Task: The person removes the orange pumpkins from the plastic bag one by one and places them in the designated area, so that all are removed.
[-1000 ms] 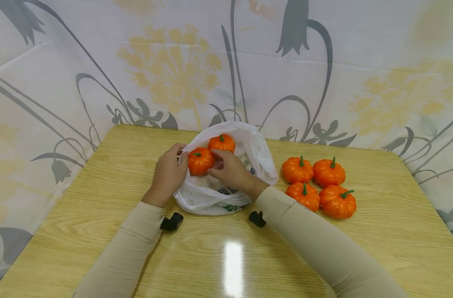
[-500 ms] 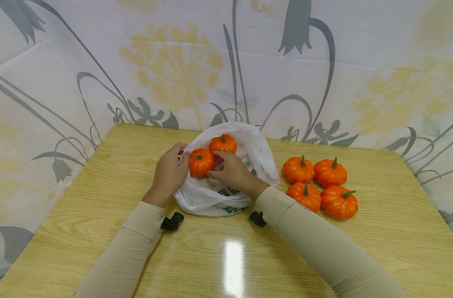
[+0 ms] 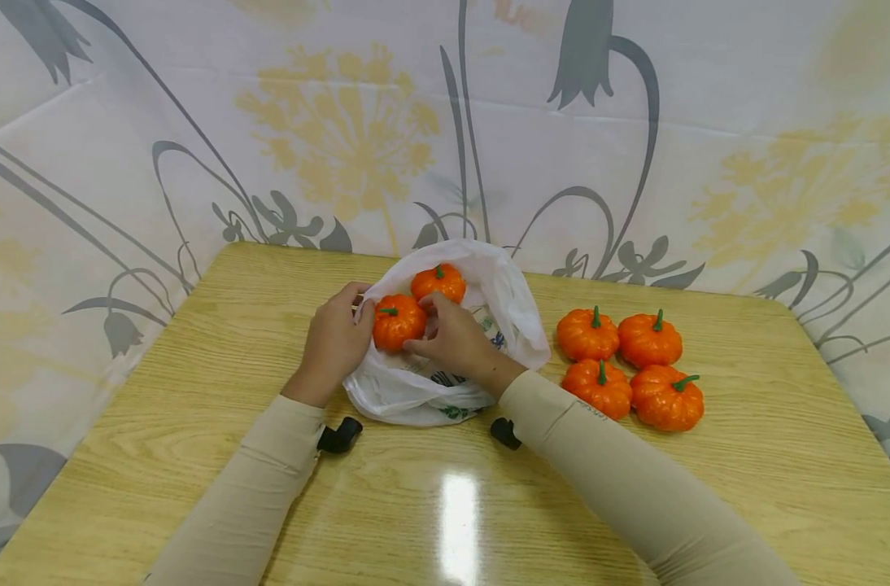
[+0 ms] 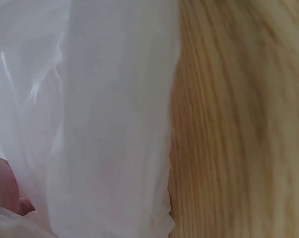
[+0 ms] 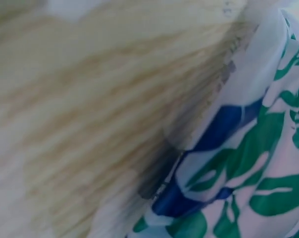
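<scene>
A thin white plastic bag (image 3: pixel 397 399) lies on the table with its mouth spread wide; printed lettering shows inside. My left hand (image 3: pixel 335 338) holds the bag's left edge, its fingers outside and the thumb near the opening. With thumb and fingers my right hand (image 3: pixel 452 334) grips the right side of a small orange pumpkin (image 3: pixel 399 324) within the bag mouth. Just behind it in the bag sits a second pumpkin (image 3: pixel 434 281). White plastic (image 4: pixel 110 119) fills much of the left wrist view. Green and blue print on the bag (image 5: pixel 258 148) shows up close in the right wrist view.
To the right of the bag stands a cluster of several orange pumpkins (image 3: pixel 648 340) with green stems. The wood-grain table (image 3: pixel 386 521) backs onto a floral cloth (image 3: pixel 503 146). A black wrist camera (image 3: pixel 340 435) juts out below the left wrist.
The pumpkin in my right hand has shifted slightly toward me. My left hand stays at the bag's edge, and the cluster at the right has not moved.
</scene>
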The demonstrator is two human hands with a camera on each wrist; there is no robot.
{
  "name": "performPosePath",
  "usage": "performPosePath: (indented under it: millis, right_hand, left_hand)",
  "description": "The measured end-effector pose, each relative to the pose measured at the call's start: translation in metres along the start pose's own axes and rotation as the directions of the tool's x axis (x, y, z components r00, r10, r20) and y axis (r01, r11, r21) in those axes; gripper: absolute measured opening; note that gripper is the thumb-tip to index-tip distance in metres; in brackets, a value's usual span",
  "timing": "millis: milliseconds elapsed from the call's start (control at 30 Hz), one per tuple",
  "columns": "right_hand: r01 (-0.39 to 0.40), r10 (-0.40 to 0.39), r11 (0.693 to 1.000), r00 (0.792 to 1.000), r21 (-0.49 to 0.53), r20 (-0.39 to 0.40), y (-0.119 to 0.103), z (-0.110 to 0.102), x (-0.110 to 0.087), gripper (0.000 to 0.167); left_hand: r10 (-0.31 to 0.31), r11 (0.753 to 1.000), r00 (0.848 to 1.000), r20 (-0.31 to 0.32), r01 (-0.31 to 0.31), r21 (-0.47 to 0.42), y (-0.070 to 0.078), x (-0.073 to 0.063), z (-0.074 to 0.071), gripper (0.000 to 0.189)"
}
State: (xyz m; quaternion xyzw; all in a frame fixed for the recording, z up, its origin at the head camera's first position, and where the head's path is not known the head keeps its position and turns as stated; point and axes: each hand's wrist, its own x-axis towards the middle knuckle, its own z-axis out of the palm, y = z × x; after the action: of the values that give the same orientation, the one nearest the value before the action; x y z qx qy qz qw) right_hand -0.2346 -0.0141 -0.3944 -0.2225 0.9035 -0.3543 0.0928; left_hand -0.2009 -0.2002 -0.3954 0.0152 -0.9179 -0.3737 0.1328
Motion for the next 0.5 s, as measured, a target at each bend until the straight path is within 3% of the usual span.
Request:
performPosePath:
  millis: [500]
  right_hand:
    - [-0.01, 0.009, 0.999, 0.999, -0.038, -0.035, 0.0019, -0.0022, -0.0039, 0.058]
  left_hand:
    - [-0.001, 1.0, 1.0, 0.01, 0.001, 0.001, 0.0003, -0.0003, 0.0003, 0.033]
